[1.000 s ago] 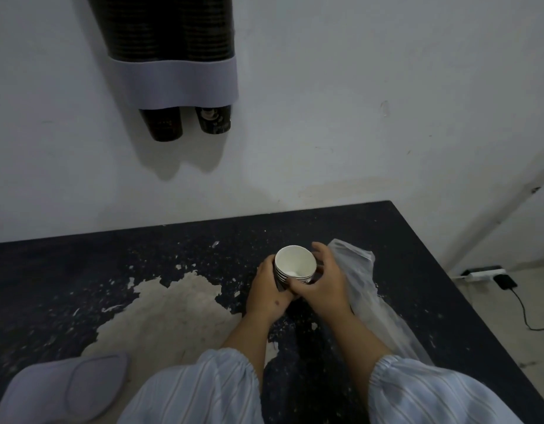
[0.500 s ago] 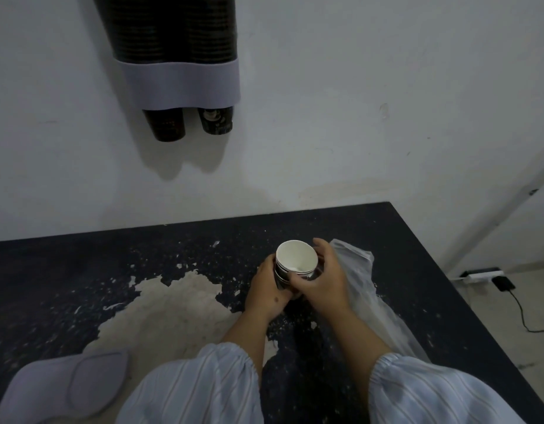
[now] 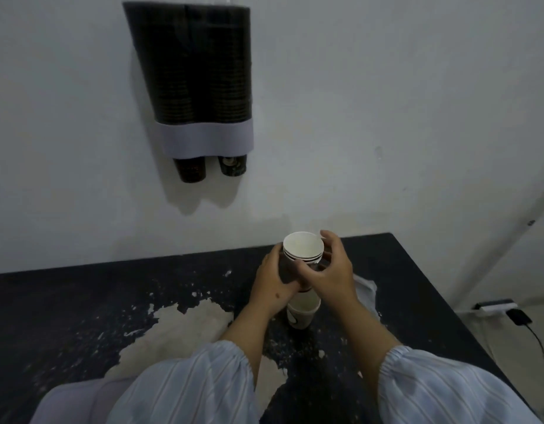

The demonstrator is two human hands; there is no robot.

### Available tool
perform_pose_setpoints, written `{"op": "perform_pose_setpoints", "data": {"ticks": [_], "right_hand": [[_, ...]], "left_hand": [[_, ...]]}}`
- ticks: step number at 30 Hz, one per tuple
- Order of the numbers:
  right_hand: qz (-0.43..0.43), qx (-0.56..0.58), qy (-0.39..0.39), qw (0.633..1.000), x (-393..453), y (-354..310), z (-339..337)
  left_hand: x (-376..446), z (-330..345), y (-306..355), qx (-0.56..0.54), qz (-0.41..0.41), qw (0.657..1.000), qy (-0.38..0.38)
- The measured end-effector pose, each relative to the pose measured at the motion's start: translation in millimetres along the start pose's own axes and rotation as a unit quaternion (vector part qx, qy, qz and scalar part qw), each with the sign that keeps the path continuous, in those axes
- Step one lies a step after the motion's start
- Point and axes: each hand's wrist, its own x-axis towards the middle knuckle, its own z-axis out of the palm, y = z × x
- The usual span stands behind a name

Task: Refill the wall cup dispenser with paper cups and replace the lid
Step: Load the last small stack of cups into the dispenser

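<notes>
A stack of paper cups (image 3: 303, 249), white inside and dark outside, is held above the black table (image 3: 81, 307). My left hand (image 3: 273, 280) wraps the stack's left side and my right hand (image 3: 331, 270) grips its right side near the rim. Another cup (image 3: 301, 313) stands on the table just below the raised stack. The wall cup dispenser (image 3: 200, 87) hangs at upper left, its two dark tubes packed with cups above a grey band; two cup bottoms (image 3: 209, 169) stick out beneath. The grey dispenser lid (image 3: 69, 405) lies at the table's near left corner.
A crumpled clear plastic sleeve (image 3: 365, 289) lies on the table behind my right hand. The table's paint is worn off in a pale patch (image 3: 185, 328). Right of the table, a power strip with a plug and cable (image 3: 503, 310) sits on the floor.
Both hands have lifted the cup stack up off the table, leaving one cup standing below it. The view has tilted up, showing more of the dispenser.
</notes>
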Motion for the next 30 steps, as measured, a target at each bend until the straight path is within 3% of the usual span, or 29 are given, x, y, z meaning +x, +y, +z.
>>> {"op": "perform_pose_setpoints", "data": {"ticks": [13,19,30], "right_hand": [[-0.186,0.073,0.011,0.980,77,-174,-1],[-0.253,0.106,0.020,0.961,106,-250,3],[-0.355,0.139,0.043,0.923,150,-358,51]], "left_hand": [[46,-109,156,0.025,0.192,0.976,0.101],[57,-165,226,0.051,0.307,0.938,0.151],[69,-265,295,0.083,0.362,0.900,0.227]]}}
